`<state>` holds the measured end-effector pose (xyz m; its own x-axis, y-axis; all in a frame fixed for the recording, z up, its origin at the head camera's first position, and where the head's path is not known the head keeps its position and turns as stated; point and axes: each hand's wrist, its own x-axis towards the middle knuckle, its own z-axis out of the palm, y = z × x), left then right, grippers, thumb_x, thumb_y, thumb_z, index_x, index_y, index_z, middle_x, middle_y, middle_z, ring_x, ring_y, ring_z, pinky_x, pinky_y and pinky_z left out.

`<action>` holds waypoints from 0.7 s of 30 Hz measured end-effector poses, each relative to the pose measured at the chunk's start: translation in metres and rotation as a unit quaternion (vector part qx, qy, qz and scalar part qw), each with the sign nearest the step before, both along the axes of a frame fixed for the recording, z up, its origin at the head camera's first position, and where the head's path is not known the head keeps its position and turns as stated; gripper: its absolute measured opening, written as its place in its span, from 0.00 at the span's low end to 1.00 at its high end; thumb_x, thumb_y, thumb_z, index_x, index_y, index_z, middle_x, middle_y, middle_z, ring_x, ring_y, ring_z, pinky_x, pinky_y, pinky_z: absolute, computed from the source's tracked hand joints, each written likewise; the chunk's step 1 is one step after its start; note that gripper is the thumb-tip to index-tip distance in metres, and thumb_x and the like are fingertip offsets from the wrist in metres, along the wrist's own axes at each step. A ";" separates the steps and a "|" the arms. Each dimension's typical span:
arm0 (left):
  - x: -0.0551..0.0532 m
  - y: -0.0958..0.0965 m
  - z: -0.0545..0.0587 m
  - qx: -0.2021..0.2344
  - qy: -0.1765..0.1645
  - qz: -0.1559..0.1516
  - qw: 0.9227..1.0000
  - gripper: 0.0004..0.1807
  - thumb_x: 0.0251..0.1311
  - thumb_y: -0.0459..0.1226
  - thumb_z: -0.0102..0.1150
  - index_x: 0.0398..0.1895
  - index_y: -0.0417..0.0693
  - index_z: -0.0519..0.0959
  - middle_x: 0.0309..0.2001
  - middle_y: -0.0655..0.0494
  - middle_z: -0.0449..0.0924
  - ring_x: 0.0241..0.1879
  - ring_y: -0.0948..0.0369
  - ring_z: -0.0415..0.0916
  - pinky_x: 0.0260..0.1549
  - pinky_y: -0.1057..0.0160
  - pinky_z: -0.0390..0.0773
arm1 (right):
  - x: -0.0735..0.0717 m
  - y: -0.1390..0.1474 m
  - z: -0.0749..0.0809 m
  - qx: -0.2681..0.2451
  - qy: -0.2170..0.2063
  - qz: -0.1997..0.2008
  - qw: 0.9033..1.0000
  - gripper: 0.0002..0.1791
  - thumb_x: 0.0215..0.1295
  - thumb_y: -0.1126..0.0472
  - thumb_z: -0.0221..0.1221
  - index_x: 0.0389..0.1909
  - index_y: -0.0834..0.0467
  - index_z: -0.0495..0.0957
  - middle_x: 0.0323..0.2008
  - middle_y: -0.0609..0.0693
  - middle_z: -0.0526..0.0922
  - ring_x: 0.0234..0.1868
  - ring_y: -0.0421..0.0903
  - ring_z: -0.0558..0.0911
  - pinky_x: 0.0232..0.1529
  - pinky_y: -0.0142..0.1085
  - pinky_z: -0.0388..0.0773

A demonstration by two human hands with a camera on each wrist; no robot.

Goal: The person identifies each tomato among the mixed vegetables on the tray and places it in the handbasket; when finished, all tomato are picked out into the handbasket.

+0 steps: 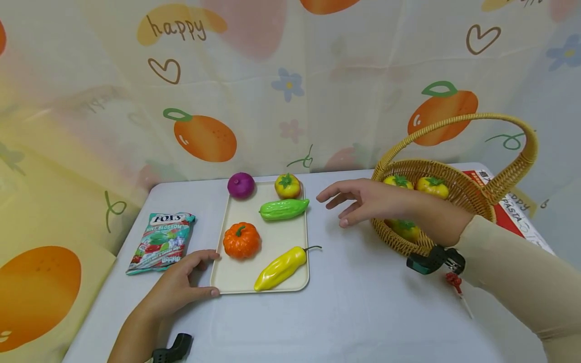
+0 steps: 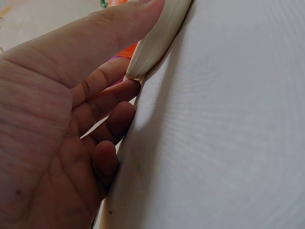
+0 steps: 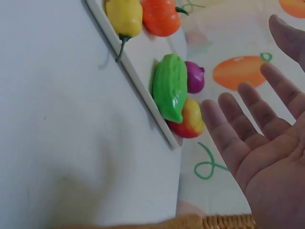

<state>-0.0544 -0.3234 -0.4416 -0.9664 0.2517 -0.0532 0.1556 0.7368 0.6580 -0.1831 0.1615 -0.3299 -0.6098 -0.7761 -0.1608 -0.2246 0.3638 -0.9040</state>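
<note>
While your left hand (image 1: pixel 179 287) pinches the near-left corner of the cream tray (image 1: pixel 272 237), your right hand (image 1: pixel 363 201) hovers empty, fingers spread, between basket (image 1: pixel 458 196) and green bitter gourd (image 1: pixel 283 208); next, likely reach and close round one toy.

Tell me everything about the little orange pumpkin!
The pumpkin is a small, shiny toy that looks like plastic, bright orange with rounded ribs and a curled green stem on top. It sits upright on the cream tray, toward its near left part. No hand touches it; the left hand holds the tray's corner nearby.
</note>
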 end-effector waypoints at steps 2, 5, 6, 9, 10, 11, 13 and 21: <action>0.000 0.001 0.000 -0.002 -0.004 0.003 1.000 0.43 0.45 0.51 0.88 0.67 0.59 0.78 0.55 0.62 0.80 0.54 0.56 0.72 0.55 0.65 0.75 | -0.003 -0.005 -0.002 -0.005 0.000 -0.006 1.000 0.34 0.69 0.57 0.74 0.73 0.51 0.73 0.71 0.48 0.76 0.73 0.54 0.75 0.65 0.44 0.79; 0.000 0.002 0.000 -0.002 -0.008 0.006 1.000 0.43 0.45 0.51 0.88 0.67 0.59 0.78 0.56 0.62 0.80 0.54 0.56 0.72 0.56 0.65 0.75 | -0.006 -0.013 -0.006 -0.016 0.004 -0.012 1.000 0.34 0.69 0.58 0.73 0.74 0.52 0.73 0.72 0.48 0.76 0.73 0.54 0.74 0.65 0.44 0.79; 0.000 0.002 0.000 -0.001 -0.008 0.005 1.000 0.43 0.45 0.51 0.88 0.67 0.59 0.78 0.56 0.62 0.80 0.54 0.56 0.72 0.56 0.65 0.75 | -0.007 -0.015 -0.008 -0.020 0.007 -0.012 1.000 0.34 0.69 0.59 0.73 0.74 0.52 0.73 0.72 0.48 0.75 0.73 0.54 0.74 0.65 0.44 0.79; 0.000 0.002 0.002 0.001 -0.005 0.002 1.000 0.42 0.46 0.51 0.88 0.67 0.58 0.79 0.56 0.61 0.80 0.54 0.56 0.72 0.55 0.64 0.75 | -0.010 -0.024 -0.012 -0.032 0.016 -0.015 0.999 0.34 0.69 0.60 0.72 0.74 0.54 0.73 0.73 0.50 0.74 0.73 0.55 0.74 0.65 0.45 0.79; 0.000 0.003 0.002 0.002 -0.004 0.002 1.000 0.42 0.46 0.51 0.88 0.67 0.58 0.79 0.56 0.61 0.81 0.54 0.56 0.72 0.54 0.64 0.75 | -0.011 -0.027 -0.013 -0.036 0.017 -0.017 0.999 0.34 0.69 0.61 0.72 0.74 0.54 0.73 0.74 0.50 0.74 0.73 0.55 0.74 0.65 0.45 0.79; 0.000 0.003 0.003 0.003 -0.003 0.000 1.000 0.42 0.46 0.51 0.87 0.67 0.58 0.79 0.55 0.60 0.80 0.54 0.56 0.72 0.54 0.64 0.75 | -0.012 -0.030 -0.014 -0.041 0.017 -0.020 0.999 0.34 0.69 0.61 0.72 0.74 0.55 0.73 0.74 0.51 0.74 0.73 0.56 0.74 0.65 0.46 0.79; 0.000 0.003 0.004 0.003 -0.003 0.001 1.000 0.42 0.46 0.51 0.87 0.66 0.58 0.79 0.55 0.60 0.80 0.53 0.56 0.71 0.53 0.64 0.75 | -0.015 -0.037 -0.017 -0.044 0.017 -0.031 0.998 0.33 0.69 0.62 0.72 0.73 0.54 0.74 0.73 0.51 0.75 0.73 0.57 0.74 0.64 0.45 0.80; 0.001 0.003 0.005 0.006 -0.005 0.000 1.000 0.41 0.47 0.50 0.87 0.67 0.57 0.79 0.57 0.60 0.80 0.54 0.56 0.71 0.54 0.63 0.75 | -0.028 -0.062 -0.030 -0.056 0.019 -0.089 0.994 0.35 0.69 0.64 0.71 0.75 0.59 0.72 0.74 0.57 0.73 0.74 0.57 0.73 0.68 0.50 0.76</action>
<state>-0.0537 -0.3201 -0.4364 -0.9659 0.2522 -0.0589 0.1495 0.7287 0.6683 -0.2111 0.0994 -0.3597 -0.7432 -0.6670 -0.0532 -0.2004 0.2977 -0.9334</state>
